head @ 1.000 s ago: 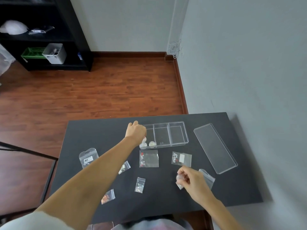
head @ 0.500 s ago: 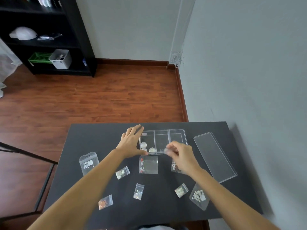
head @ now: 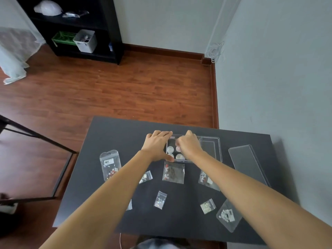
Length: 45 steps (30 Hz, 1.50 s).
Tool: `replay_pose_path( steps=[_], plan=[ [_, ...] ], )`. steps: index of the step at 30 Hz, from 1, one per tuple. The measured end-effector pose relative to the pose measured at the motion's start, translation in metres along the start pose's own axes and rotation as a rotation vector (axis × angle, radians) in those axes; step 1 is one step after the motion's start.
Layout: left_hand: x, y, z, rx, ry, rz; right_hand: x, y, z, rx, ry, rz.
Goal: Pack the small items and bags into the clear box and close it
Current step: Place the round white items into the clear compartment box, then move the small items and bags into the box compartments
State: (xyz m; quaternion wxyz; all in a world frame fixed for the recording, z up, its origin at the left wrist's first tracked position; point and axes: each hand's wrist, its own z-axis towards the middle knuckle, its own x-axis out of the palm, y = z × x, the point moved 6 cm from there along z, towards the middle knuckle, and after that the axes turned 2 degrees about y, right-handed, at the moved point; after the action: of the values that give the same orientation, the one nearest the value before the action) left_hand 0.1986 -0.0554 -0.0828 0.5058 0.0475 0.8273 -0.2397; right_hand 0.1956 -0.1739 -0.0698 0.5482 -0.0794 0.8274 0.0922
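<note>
At frame centre, the compartmented clear plastic box [head: 212,150] is braced by the flat, spread left hand [head: 157,145]; the right hand [head: 188,145] — fingers bunched, contents hidden — is best released low inside the leftmost cell.

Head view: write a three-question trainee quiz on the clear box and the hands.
1. True or false: the lid is on the clear box.
2. Which compartment of the box holds the small round items? A left end, B middle, C right end.
3. Fill in: the left hand rests against the box's ___ end, while the right hand reaches in.

Key: 1 false; 2 A; 3 left.
</note>
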Motion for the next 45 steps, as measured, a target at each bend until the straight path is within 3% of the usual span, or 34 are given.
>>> replay_pose_path(
  steps=[5, 12, 17, 20, 24, 29, 32, 39, 45],
  plan=[
    [-0.001, 0.0, -0.001, -0.016, 0.008, 0.004, 0.009, 0.005, 0.005, 0.06, 0.037, -0.138],
    [-0.002, -0.003, -0.002, -0.052, 0.023, 0.015, 0.013, 0.006, -0.002, 0.039, -0.014, -0.132],
    [-0.001, -0.009, -0.007, -0.109, 0.055, -0.056, 0.004, -0.006, -0.047, -0.069, -0.261, 0.073],
    [-0.001, -0.018, -0.026, -0.09, -0.07, -0.146, 0.011, -0.027, -0.091, 0.011, -0.319, 0.23],
    [0.017, -0.027, -0.072, -0.011, -0.247, -0.252, 0.052, -0.062, -0.151, 0.216, -0.174, 0.254],
    [0.075, -0.027, -0.117, -0.003, 0.023, -0.264, 0.098, -0.073, -0.199, 0.345, 0.021, 0.225],
    [0.095, -0.026, -0.129, 0.005, 0.127, -0.187, 0.107, -0.068, -0.204, 0.364, 0.028, 0.191],
    [0.099, -0.026, -0.133, -0.063, 0.18, -0.099, 0.115, -0.063, -0.201, 0.415, -0.01, 0.314],
    [0.102, -0.031, -0.131, -0.079, 0.235, -0.102, 0.116, -0.058, -0.195, 0.358, 0.055, 0.382]
  ],
)
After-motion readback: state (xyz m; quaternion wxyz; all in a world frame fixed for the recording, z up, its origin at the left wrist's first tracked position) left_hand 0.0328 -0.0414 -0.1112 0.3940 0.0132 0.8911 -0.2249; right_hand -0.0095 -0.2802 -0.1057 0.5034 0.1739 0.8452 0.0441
